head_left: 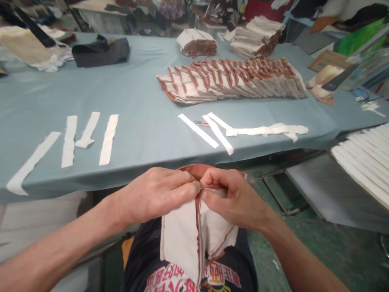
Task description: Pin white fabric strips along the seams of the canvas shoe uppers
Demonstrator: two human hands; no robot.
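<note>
Both hands meet over my lap at the top of a brown and cream fabric piece (180,235). My left hand (164,190) pinches its upper edge from the left, with fingers bent over the cloth. Close beside it, my right hand (232,194) grips the same edge between thumb and curled forefinger. A brown seam runs down the middle of the piece, between two cream panels. Its brown upper part curves behind my fingers, which hide the exact spot being pinched. The lower end hangs over a dark printed garment (142,251).
On the blue-covered table (142,89) lie white strips (69,140), more strips (267,129) and a small pink tool (201,123). Behind them is a long row of overlapping fabric pieces (231,79). Stacked bundles (197,42) and a black cloth (101,52) sit farther back.
</note>
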